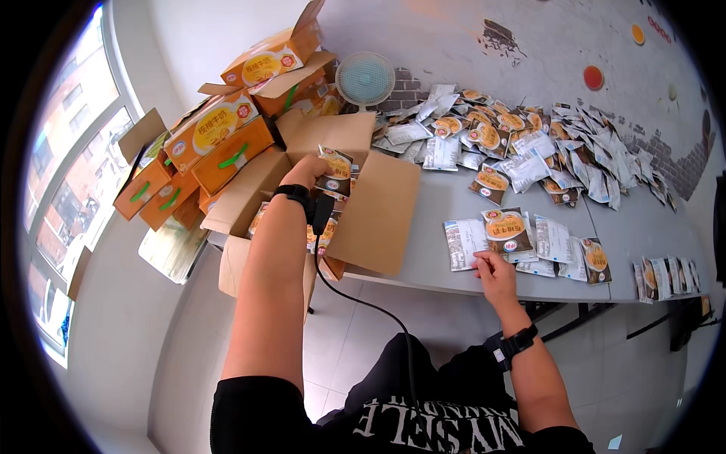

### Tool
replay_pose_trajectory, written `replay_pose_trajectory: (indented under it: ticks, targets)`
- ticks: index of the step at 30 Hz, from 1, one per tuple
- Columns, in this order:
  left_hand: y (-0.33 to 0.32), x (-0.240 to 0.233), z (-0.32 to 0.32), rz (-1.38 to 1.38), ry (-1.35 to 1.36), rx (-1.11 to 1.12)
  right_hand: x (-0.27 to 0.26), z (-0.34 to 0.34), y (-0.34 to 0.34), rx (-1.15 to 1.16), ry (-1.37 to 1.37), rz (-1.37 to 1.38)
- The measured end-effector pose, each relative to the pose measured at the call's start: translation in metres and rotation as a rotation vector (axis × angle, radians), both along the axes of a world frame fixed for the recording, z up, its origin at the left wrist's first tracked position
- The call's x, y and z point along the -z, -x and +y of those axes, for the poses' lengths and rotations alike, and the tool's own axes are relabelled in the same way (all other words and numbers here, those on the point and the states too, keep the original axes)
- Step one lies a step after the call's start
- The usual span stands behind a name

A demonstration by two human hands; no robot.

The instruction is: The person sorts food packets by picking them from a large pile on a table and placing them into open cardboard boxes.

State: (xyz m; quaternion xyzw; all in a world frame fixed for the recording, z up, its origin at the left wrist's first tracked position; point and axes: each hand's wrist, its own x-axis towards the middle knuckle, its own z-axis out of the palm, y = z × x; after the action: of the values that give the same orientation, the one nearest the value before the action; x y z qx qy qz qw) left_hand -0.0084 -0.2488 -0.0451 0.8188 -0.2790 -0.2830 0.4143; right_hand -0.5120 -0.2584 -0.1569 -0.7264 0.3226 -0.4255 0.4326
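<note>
My left hand [311, 170] grips a brown and yellow foil sachet [336, 175] over the open cardboard carton [377, 210]. More sachets lie inside the carton, partly hidden by my forearm and wrist strap. On the grey table [437, 198], the fingertips of my right hand [497, 275] touch the lower right edge of a sachet [465, 241] with its white back up. Whether they pinch it cannot be made out. Beside that hand lies a loose row of sachets, among them a front-up one [506, 230] and a white-backed one [552, 238].
A big heap of sachets [488, 136] covers the back of the table. Several sachets stand in a row [666, 278] at the right end. Orange printed boxes [212, 130] are stacked at left, near a small fan [364, 79]. A black cable [363, 301] hangs from my left wrist.
</note>
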Motion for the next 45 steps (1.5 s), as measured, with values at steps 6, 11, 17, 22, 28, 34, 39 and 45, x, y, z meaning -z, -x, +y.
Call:
replay_pose_trajectory:
  ticks: [6, 11, 17, 22, 28, 34, 39, 45]
  targets:
    - [0.079, -0.015, -0.005, -0.264, -0.241, 0.250, 0.020, -0.017, 0.018, 0.118, 0.046, 0.033]
    - [-0.039, 0.023, 0.035, -0.171, -0.272, 0.054, -0.007, 0.006, -0.012, 0.034, 0.177, 0.043]
    - [0.091, -0.009, -0.009, -0.312, -0.384, 0.148, -0.005, -0.006, 0.022, 0.154, 0.199, 0.128]
    - [-0.006, -0.003, 0.023, -0.250, -0.073, 0.246, -0.008, 0.007, -0.002, 0.078, 0.250, 0.067]
    - [0.189, -0.080, 0.076, -0.089, 0.256, 0.504, -0.001, 0.002, 0.017, 0.130, 0.264, 0.038]
    - [0.294, -0.097, 0.197, -0.200, 0.451, 0.863, -0.006, 0.002, 0.033, 0.123, 0.146, -0.109]
    - [0.296, -0.058, 0.254, 0.109, 0.384, 1.135, -0.032, -0.013, 0.069, 0.364, 0.583, 0.126]
    - [0.298, 0.015, 0.269, 0.477, 0.451, 0.989, -0.036, -0.041, 0.096, 0.313, 0.859, 0.472]
